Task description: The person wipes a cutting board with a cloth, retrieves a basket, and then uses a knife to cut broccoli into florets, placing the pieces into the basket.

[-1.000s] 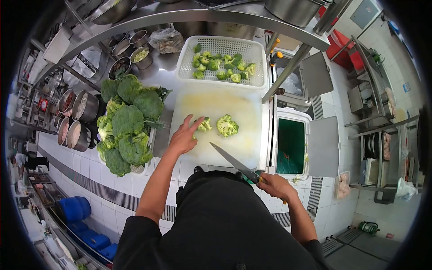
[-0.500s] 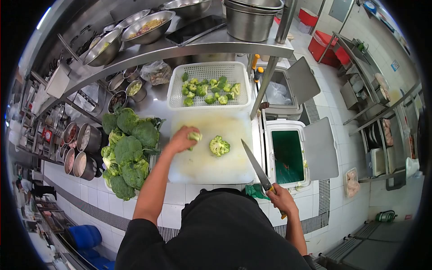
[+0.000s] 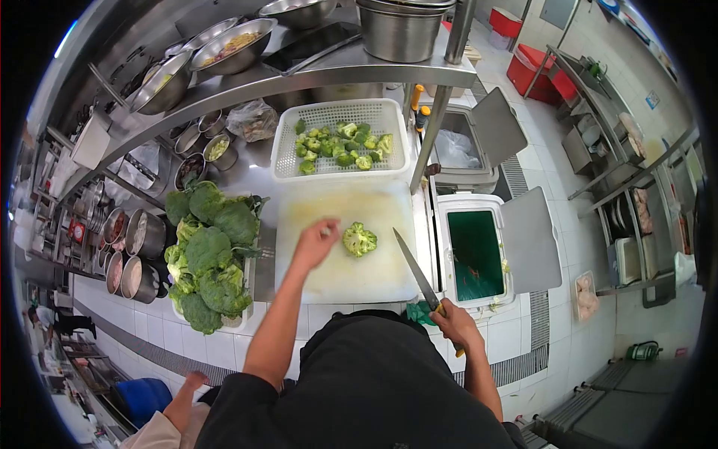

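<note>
A cut broccoli head lies on the white cutting board. Just left of it is my left hand, slightly blurred, its fingers loosely bent and apart with nothing visible in them. My right hand is closed around the yellow and black handle of a kitchen knife. The knife's blade points up and left, near the board's right edge. Behind the board, a white perforated basket holds several broccoli florets. Whole broccoli heads are piled to the left.
An open bin with a green inside stands right of the board, with another lidded bin behind it. A steel shelf with bowls and pots crosses above. Another person's arm shows at lower left.
The pale green piece has left my left hand, which has moved closer to the broccoli on the board. The basket's florets look rearranged. Another person's arm has appeared at lower left.
</note>
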Tool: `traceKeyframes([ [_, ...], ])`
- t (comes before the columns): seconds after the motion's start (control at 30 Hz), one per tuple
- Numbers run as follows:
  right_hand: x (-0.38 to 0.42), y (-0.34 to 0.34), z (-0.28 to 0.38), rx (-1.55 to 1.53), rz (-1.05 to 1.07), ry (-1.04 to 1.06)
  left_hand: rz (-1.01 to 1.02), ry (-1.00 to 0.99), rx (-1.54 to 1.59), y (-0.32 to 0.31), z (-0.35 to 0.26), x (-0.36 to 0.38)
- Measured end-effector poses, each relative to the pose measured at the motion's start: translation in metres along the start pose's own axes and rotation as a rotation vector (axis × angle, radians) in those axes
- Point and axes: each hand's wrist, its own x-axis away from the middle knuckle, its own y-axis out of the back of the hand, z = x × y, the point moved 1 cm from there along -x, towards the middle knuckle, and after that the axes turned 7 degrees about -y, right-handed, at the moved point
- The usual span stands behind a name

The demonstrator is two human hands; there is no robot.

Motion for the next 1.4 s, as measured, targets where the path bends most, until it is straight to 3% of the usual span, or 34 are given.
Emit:
traceKeyframes([
  [0.1,0.002,-0.007,0.000,0.002,0.006,-0.017,0.036,0.147,-0.003,-0.031,0.019,0.062],
  [0.17,0.001,-0.001,0.011,0.073,-0.117,0.040,0.004,0.069,-0.072,-0.046,0.035,0.089],
  [0.23,0.000,0.005,0.025,0.079,-0.131,0.082,-0.023,0.001,-0.145,-0.048,0.025,0.095],
  [0.33,-0.002,0.009,0.043,0.091,-0.171,0.142,-0.056,0.106,-0.077,-0.048,0.012,0.091],
  [0.4,-0.002,0.017,0.058,0.096,-0.182,0.145,-0.186,-0.090,-0.139,-0.043,0.004,0.072],
  [0.47,-0.008,0.015,0.062,0.122,-0.164,0.149,-0.126,-0.055,-0.118,-0.038,-0.012,0.050],
  [0.53,-0.009,0.015,0.067,0.065,-0.223,0.173,-0.121,-0.348,-0.351,-0.043,-0.008,0.026],
  [0.57,-0.008,0.015,0.068,0.075,-0.219,0.175,-0.128,-0.341,-0.347,-0.045,-0.003,0.016],
  [0.63,-0.007,0.014,0.072,0.049,-0.248,0.170,0.097,-0.411,-0.406,-0.047,-0.002,0.001],
  [0.67,-0.004,0.015,0.071,0.049,-0.248,0.164,0.101,-0.411,-0.402,-0.047,0.000,0.000],
  [0.73,0.003,0.016,0.073,0.024,-0.224,0.182,0.191,-0.119,-0.357,-0.038,-0.006,0.000],
  [0.77,0.009,0.017,0.074,0.014,-0.226,0.169,0.207,-0.123,-0.357,-0.039,-0.007,0.003],
  [0.83,0.022,0.021,0.080,0.118,-0.153,0.099,0.099,0.022,-0.232,-0.042,-0.002,0.016],
  [0.93,0.028,0.013,0.067,0.198,-0.154,0.186,-0.006,0.003,-0.180,-0.051,-0.001,0.028],
  [1.4,0.047,0.012,0.068,0.321,-0.085,0.203,-0.178,-0.086,-0.106,-0.066,0.023,0.036],
])
